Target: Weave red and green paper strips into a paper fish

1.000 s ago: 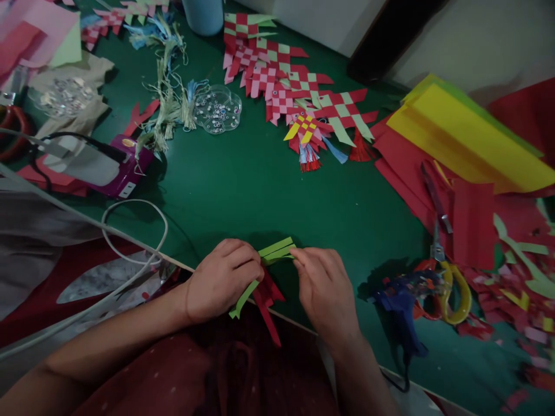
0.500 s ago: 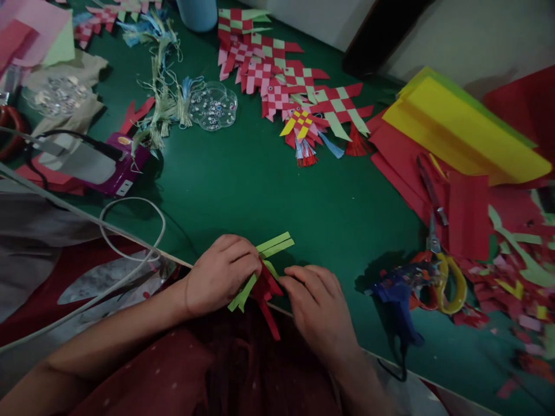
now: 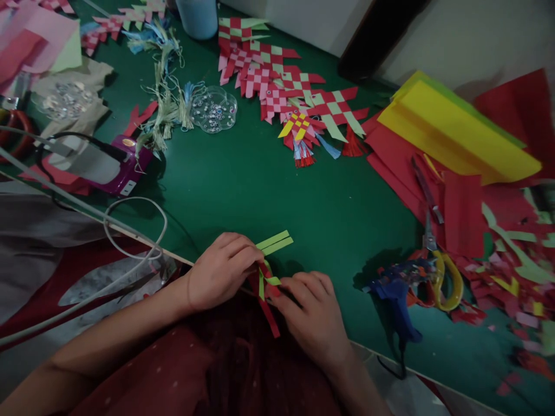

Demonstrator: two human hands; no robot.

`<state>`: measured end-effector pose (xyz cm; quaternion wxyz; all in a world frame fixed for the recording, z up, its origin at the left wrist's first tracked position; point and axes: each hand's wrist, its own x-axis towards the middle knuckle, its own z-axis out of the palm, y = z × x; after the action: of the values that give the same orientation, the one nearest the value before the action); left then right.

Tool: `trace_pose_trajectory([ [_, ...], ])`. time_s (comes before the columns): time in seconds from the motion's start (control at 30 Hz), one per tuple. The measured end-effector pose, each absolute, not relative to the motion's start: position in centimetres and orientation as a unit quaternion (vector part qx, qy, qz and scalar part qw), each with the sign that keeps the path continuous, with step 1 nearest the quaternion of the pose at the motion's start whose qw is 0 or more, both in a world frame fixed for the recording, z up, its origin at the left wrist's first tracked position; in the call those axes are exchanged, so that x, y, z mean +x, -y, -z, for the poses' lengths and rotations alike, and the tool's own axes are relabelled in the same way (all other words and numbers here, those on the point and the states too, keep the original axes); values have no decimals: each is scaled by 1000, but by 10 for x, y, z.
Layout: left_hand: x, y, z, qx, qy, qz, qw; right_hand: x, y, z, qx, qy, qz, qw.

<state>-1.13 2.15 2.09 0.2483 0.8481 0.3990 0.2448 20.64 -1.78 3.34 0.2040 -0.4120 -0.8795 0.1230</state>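
Observation:
Between my hands, at the table's near edge, are interlaced red and light green paper strips [image 3: 269,281]. My left hand [image 3: 225,268] is closed on their left side, and two green strip ends [image 3: 276,241] stick out past its fingertips to the upper right. From the right, my right hand [image 3: 310,306] pinches the strips where a green one crosses a red one. A long red strip end [image 3: 271,320] hangs down toward my lap. The fingers hide part of the weave.
Woven paper fish [image 3: 260,78] overlap at the back. Near them are a clear dish of small eyes [image 3: 214,110] and tassels [image 3: 165,110]. At right lie yellow-handled scissors [image 3: 451,283], a blue glue gun [image 3: 396,300], folded yellow paper [image 3: 455,133] and scraps. A white cable [image 3: 162,231] loops at left.
My right hand has moved slightly left and down, closer to the left hand. The green strip it held now lies across the red strips. The view has shifted a little.

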Motion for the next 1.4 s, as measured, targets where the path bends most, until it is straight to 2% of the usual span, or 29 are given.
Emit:
trace_pose_trajectory([
  [0.3,-12,-21,-19,845,-395,-250,260,206,14,-44,-356,888,-122,263],
  [0.73,-10,-20,-19,852,-399,-245,235,211,13,-40,-351,892,-120,257],
  [0.93,-9,-20,-19,854,-406,-237,224,214,16,-33,-370,885,-115,256],
  [1.23,-12,-18,-16,849,-403,-240,245,208,18,-30,-458,818,-124,325],
  [1.4,-11,-20,-17,851,-401,-237,243,204,14,-31,-468,812,-114,331],
])
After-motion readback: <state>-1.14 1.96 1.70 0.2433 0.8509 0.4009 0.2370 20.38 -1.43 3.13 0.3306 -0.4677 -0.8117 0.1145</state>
